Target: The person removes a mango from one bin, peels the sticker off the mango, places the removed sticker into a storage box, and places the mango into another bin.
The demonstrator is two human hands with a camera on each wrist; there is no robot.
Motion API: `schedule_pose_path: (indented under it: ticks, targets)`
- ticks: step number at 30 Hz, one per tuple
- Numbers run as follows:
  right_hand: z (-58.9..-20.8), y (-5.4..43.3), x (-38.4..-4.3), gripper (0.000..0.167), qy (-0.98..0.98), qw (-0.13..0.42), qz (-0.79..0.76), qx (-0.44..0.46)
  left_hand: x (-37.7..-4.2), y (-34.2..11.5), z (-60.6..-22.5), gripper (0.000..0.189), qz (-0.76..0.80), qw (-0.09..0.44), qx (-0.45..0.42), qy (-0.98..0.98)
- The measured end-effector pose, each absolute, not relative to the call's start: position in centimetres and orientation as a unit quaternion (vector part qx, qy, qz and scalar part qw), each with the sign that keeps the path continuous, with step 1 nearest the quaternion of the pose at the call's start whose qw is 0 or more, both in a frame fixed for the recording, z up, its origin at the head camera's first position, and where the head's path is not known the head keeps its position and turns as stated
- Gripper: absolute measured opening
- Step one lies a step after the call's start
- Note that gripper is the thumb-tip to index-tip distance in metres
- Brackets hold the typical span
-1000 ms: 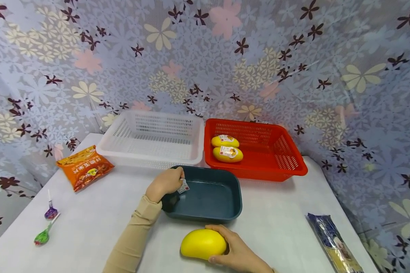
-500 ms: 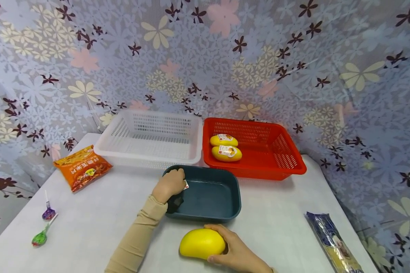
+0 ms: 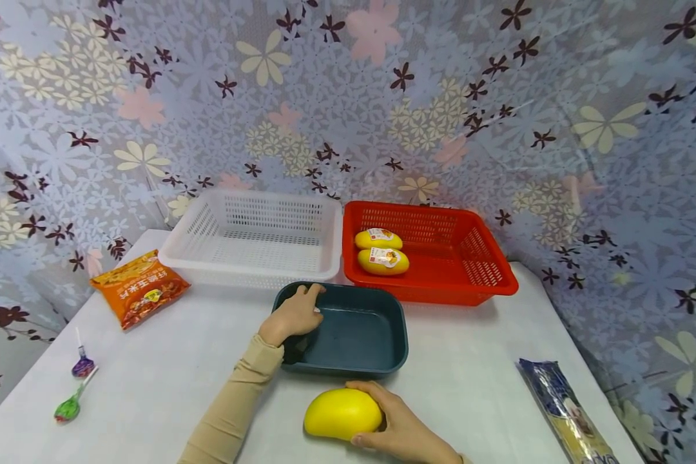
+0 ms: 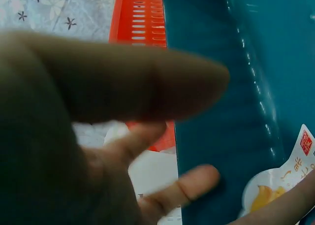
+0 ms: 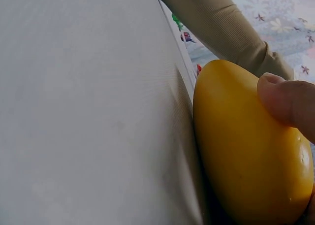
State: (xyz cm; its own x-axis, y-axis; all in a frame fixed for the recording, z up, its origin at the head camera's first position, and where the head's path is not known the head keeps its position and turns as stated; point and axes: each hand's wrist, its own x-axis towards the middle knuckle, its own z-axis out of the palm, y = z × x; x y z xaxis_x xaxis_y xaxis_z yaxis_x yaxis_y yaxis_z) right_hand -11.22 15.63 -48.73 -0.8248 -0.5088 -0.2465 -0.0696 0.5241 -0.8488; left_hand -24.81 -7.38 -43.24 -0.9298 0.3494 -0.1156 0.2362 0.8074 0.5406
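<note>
Left hand (image 3: 294, 314) is sitting spread in the dark tray (image 3: 356, 335) near a red-stamped label (image 4: 290, 173). Right hand (image 3: 403, 425) is gripping the mango (image 3: 342, 414) toward the table's (image 3: 470, 386) near side. Bag (image 3: 142, 289) reading 玉米片 is lying by back-left corner.

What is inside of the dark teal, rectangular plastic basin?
Inside the basin, at its left end, the left grip partly covers a white printed label. The basin's right floor is visible. Anything else beneath the grip is covered; what, if anything, bears the label is hidden.
</note>
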Motion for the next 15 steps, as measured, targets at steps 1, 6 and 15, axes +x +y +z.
schedule_pose_path:
  ticks: [1,6,15]
  targets:
    - [-48.7,15.7,-11.2,0.069,0.841,0.237,-0.453,-0.177,-24.8,-7.4,-43.3,0.053,0.275,0.106,0.164,0.941]
    - [-48.8,15.7,-11.2,0.069,0.841,0.236,-0.453,-0.182,-24.5,-7.5,-43.0,0.06,0.285,0.107,0.207,0.93]
    - [-48.7,15.5,-11.2,0.07,0.852,0.221,-0.439,-0.178,-23.5,-11.5,-39.0,0.038,0.481,-0.074,0.153,0.86]
